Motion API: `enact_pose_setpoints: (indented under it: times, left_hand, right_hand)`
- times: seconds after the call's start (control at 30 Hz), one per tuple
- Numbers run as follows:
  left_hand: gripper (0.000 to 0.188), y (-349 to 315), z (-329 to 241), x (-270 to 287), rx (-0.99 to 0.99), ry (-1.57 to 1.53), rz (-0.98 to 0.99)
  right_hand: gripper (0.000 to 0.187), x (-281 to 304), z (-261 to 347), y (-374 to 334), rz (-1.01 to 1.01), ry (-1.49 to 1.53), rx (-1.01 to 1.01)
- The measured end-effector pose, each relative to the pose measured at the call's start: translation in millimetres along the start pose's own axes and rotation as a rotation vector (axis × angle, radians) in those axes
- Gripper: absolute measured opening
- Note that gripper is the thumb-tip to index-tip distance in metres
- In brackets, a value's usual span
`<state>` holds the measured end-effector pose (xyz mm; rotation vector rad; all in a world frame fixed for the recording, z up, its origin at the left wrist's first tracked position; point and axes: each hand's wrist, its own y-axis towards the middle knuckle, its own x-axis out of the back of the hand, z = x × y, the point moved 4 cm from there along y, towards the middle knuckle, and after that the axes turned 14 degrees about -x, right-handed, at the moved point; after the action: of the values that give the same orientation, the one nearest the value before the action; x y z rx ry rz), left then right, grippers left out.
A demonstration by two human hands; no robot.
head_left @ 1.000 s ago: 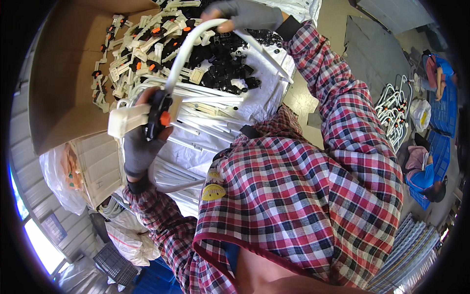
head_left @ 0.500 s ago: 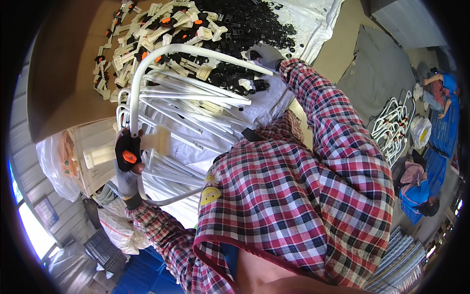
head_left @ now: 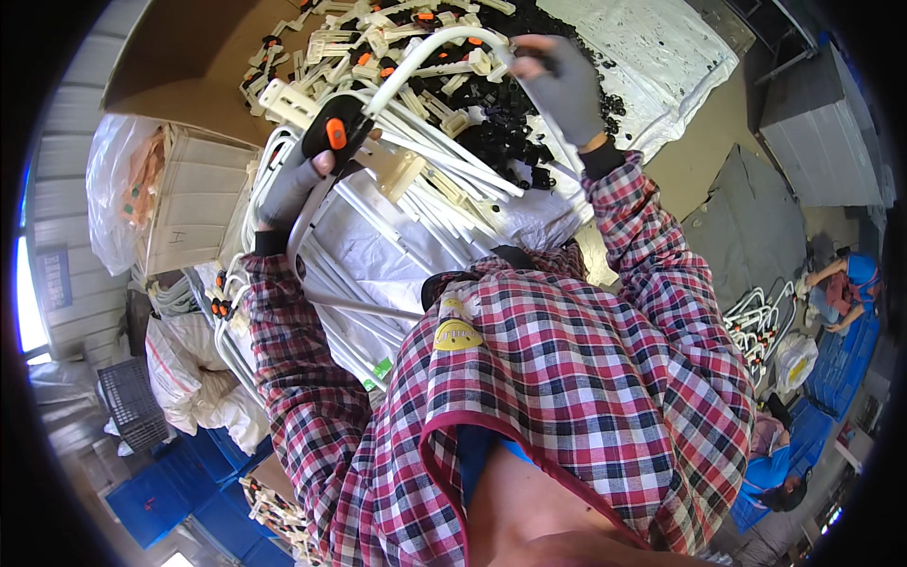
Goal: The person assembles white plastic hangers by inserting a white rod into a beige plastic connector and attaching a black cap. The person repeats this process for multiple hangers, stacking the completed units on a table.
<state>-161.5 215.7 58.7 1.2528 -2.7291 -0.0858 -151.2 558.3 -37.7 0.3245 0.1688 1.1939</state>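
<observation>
Left of a pile of white tubes sits a brown cardboard box, cream-and-black fittings heaped at its edge. Right of the pile, a white sheet runs to bare floor; left, a clear bag holds something orange-brown. Above the pile arches a white tube: the gloved right hand bends at its far curve, grip unclear; the left hand's fingers wrap a black clamp at its near end.
</observation>
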Motion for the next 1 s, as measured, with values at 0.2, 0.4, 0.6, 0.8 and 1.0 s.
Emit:
enact_pose_setpoints:
  times: [0.2, 0.4, 0.6, 0.8, 1.0]
  left_hand:
    - [0.085, -5.6, -13.9, -18.4, 0.046, 0.019, -0.090]
    - [0.070, -10.7, -18.2, -18.4, 0.082, -0.018, -0.179]
    - [0.079, -10.7, -21.9, -20.2, 0.047, -0.022, 0.003]
    - [0.077, -10.8, -19.8, -19.3, 0.041, 0.101, -0.032]
    - [0.080, -25.1, -17.8, -10.6, -0.100, 0.157, 0.008]
  right_hand:
    - [0.026, -96.2, 104.6, -16.2, 0.455, -0.254, 0.377]
    - [0.032, -102.6, 103.0, -15.8, 0.230, -0.453, 0.890]
    - [0.038, -106.7, 99.1, -12.8, 0.313, -0.390, 0.837]
    - [0.039, -118.1, 114.5, 13.6, 0.549, -0.703, 0.551]
    - [0.049, -115.0, 87.3, 24.4, 0.603, -0.549, 0.561]
